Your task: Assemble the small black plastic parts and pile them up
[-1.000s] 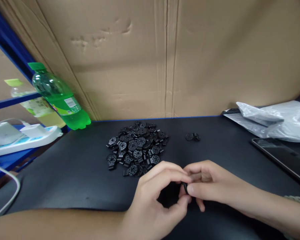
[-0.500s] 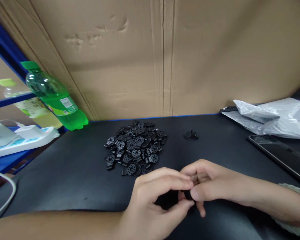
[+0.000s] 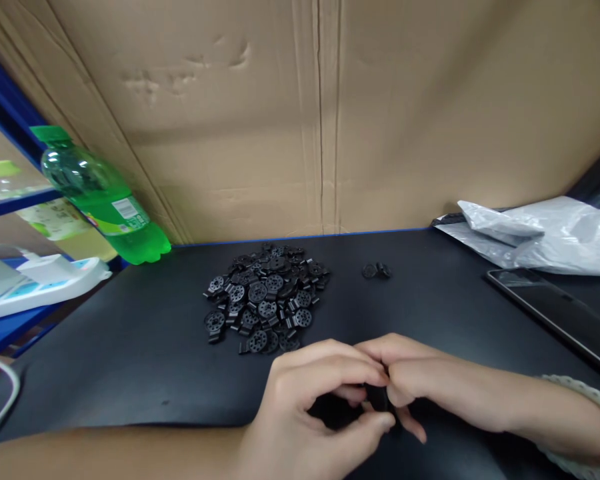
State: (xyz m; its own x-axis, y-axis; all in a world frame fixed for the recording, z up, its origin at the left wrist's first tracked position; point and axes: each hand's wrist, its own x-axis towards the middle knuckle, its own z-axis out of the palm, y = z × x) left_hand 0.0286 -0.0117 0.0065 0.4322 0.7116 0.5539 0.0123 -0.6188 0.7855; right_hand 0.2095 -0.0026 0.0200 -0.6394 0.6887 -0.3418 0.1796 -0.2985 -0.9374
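The left hand [image 3: 310, 407] is making a round shape, with its thumb and pointing finger nearly closed, and it is pinching a small black piece [image 3: 379, 398] between the tips. The right hand [image 3: 420, 380] is meeting it there, with most of its fingers curled in and one finger sticking out below. The piece is sitting between the two hands, near the front of the dark surface [image 3: 130, 373].

The piece is looking tiny, so it could be slipping out if the fingers are pressing on its edge or pushing it crooked. Pushing too hard could be cracking a thin part. A dropped piece could be hard to find, because black is lying on black. If it is bouncing into the heap of black pieces [image 3: 257, 293], it could be mixing with the others.

The fingers are hiding most of the piece, so I cannot tell its shape, or if it is one part or two. I also cannot tell how firmly the right hand is gripping. Two loose black pieces [image 3: 369, 271] are lying farther back, too small to see well. The picture's edge is cutting off the phone-like slab [image 3: 555, 313].
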